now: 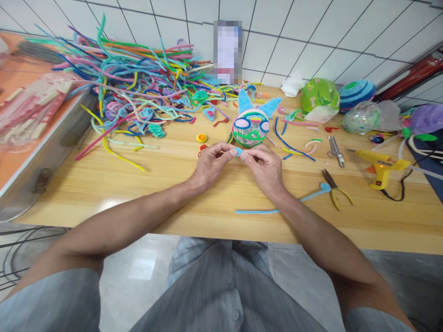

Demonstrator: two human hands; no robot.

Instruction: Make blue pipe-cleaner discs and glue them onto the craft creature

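A small blue piece of pipe cleaner (238, 151) is pinched between my two hands. My left hand (215, 163) grips it from the left with thumb and forefinger, and my right hand (265, 167) from the right. Just behind them sits a round ornament (251, 130) with blue pointed ears and a face outlined in pipe cleaner; its lower edge is partly behind my fingers. Below my right hand, a straight blue pipe cleaner (258, 212) lies on the table, partly under my forearm. Another blue one (324, 187) has a coiled end.
Many loose pipe cleaners (138, 78) are heaped at the back left, beside a tray (51, 152). Pliers (335, 188), a yellow glue gun (379, 168) and scissors (335, 151) lie to the right. A phone (227, 53) leans on the tiled wall. Several decorated balls (320, 99) stand back right.
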